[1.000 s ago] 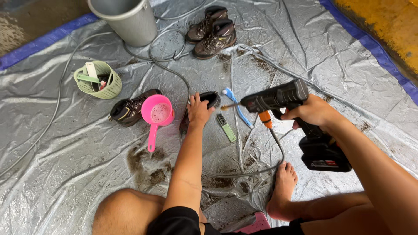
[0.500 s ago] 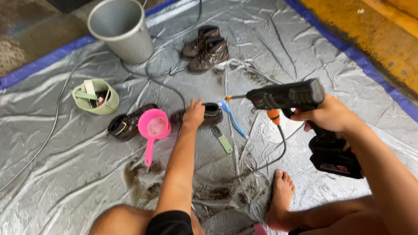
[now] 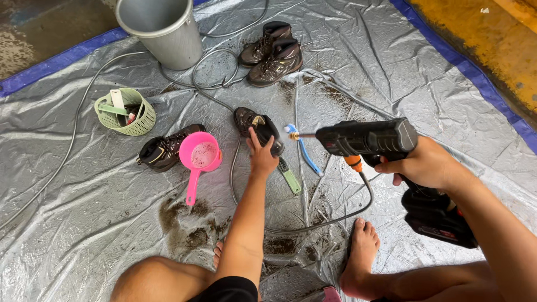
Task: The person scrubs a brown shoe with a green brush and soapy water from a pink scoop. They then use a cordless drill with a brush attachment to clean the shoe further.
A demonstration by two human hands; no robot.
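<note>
My left hand (image 3: pixel 262 155) grips a dark brown boot (image 3: pixel 254 124) lying on the grey tarp (image 3: pixel 391 72). My right hand (image 3: pixel 424 165) holds a black spray gun (image 3: pixel 366 138) by its handle, brass nozzle pointing left toward the boot. A grey hose (image 3: pixel 330 221) runs from under the gun across the tarp. A second boot (image 3: pixel 162 152) lies to the left, beside a pink scoop (image 3: pixel 198 156). A blue brush (image 3: pixel 305 154) and a green brush (image 3: pixel 291 179) lie between boot and gun.
A grey bucket (image 3: pixel 162 28) stands at the top left. Another pair of boots (image 3: pixel 274 53) sits at the top centre. A green basket (image 3: pixel 124 112) with tools is at the left. Mud patches (image 3: pixel 187 223) mark the tarp; my bare foot (image 3: pixel 361 257) rests below.
The spray gun has swung up and right, nozzle now level with the boot. My left hand has kept hold of the boot throughout.
</note>
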